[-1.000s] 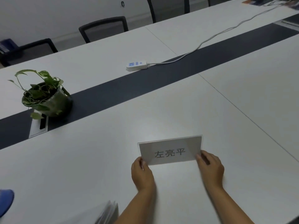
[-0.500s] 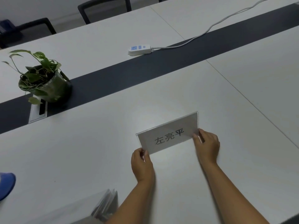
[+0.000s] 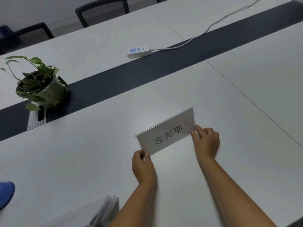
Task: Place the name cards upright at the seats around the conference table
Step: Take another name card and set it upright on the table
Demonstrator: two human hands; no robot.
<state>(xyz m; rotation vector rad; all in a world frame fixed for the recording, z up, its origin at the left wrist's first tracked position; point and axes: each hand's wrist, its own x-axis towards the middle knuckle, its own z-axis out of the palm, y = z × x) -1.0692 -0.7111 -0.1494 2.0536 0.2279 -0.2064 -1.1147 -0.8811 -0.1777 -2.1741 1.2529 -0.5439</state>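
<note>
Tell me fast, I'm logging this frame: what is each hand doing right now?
Left hand: closed, pinching the lower left corner of the name card.
Right hand: closed, pinching the card's right end.

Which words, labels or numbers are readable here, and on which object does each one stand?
"左亮平": on the name card, held by the left hand and right hand.
Power strip: blue markings, too small to read.
Nothing else bears readable text.

White desk (image 3: 82, 161) with a dark centre strip.
Potted plant (image 3: 41, 89) at ten o'clock, power strip (image 3: 138, 51) at twelve, name card (image 3: 165, 133) near centre.
</note>
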